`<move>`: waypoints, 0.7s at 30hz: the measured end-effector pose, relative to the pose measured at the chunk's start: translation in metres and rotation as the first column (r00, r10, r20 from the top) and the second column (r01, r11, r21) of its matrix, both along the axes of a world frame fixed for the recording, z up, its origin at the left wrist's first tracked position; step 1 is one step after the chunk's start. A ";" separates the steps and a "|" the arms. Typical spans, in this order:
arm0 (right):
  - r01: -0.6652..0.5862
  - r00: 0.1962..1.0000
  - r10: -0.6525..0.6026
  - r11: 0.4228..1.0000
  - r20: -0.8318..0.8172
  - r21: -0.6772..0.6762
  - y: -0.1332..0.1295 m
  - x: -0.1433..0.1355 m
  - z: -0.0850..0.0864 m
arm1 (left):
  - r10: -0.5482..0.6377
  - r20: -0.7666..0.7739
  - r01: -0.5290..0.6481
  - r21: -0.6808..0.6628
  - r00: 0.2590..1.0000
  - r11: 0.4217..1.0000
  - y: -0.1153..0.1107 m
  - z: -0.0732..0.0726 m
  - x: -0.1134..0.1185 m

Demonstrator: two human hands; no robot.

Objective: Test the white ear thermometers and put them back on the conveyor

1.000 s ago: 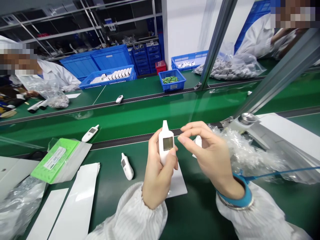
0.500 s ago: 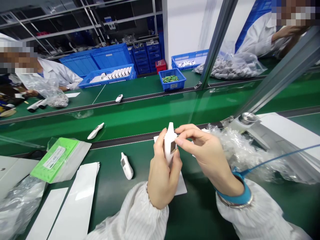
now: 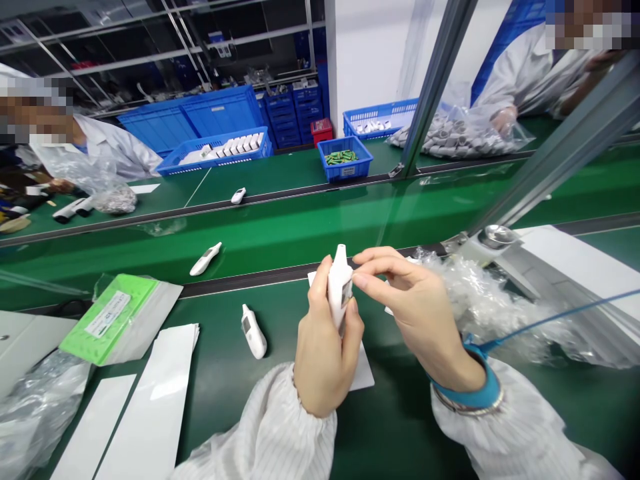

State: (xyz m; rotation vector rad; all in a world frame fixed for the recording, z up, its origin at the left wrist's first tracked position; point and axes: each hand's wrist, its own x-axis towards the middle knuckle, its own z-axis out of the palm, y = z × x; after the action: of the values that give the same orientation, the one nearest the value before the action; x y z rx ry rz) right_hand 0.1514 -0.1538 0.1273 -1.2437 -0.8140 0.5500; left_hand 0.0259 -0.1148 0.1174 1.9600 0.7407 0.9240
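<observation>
My left hand (image 3: 325, 353) is wrapped round a white ear thermometer (image 3: 337, 290), its narrow probe tip pointing up and its small screen facing right. My right hand (image 3: 407, 300) is closed, with thumb and index fingertip pinched together at the edge of the screen. What lies between those fingertips is too small to make out. A blue strap with a cord circles my right wrist. A second ear thermometer (image 3: 253, 332) lies on the green bench left of my hands. White sheet material (image 3: 364, 373) lies beneath my hands, mostly covered by them.
Another thermometer (image 3: 205, 259) lies on the green belt (image 3: 280, 237). At left are a bagged green pack (image 3: 113, 313) and long white strips (image 3: 155, 400). Crumpled clear plastic (image 3: 480, 293) and a metal dish (image 3: 497, 235) stand right. Blue bins (image 3: 345, 160) and co-workers are across the belt.
The thermometer on the belt has moved right. The held thermometer has turned slightly in my left hand, and my right fingertips have shifted a little. At upper right, a co-worker's hand now touches the bag.
</observation>
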 end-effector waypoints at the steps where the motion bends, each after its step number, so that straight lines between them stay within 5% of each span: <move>1: -0.005 1.000 0.005 1.000 0.007 0.004 0.000 0.000 0.000 | -0.015 0.005 0.015 -0.021 1.000 1.000 0.000 0.000 0.000; 5: 0.027 0.991 -0.034 0.998 0.126 0.053 0.000 -0.003 0.000 | -0.076 0.078 0.092 -0.230 0.994 0.969 0.001 0.005 -0.001; 9: 0.033 0.940 -0.074 0.991 0.333 0.128 -0.005 -0.010 0.004 | -0.118 0.194 0.203 -0.507 0.974 0.838 0.005 0.012 -0.002; 16: 0.014 0.860 -0.027 0.999 0.509 0.029 -0.011 -0.007 0.011 | -0.195 0.269 0.322 -0.595 0.943 0.737 0.009 0.018 0.001; 21: -0.199 0.891 0.187 0.980 0.413 -0.015 -0.018 0.002 0.025 | -0.259 0.376 0.448 -0.604 0.890 0.660 0.019 0.013 -0.001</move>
State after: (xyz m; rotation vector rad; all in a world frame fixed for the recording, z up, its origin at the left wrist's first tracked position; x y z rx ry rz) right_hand 0.1530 -0.1720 0.1525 -1.2803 -1.3106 0.4355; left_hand 0.0252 -0.0953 0.1307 1.2234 0.4187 0.5311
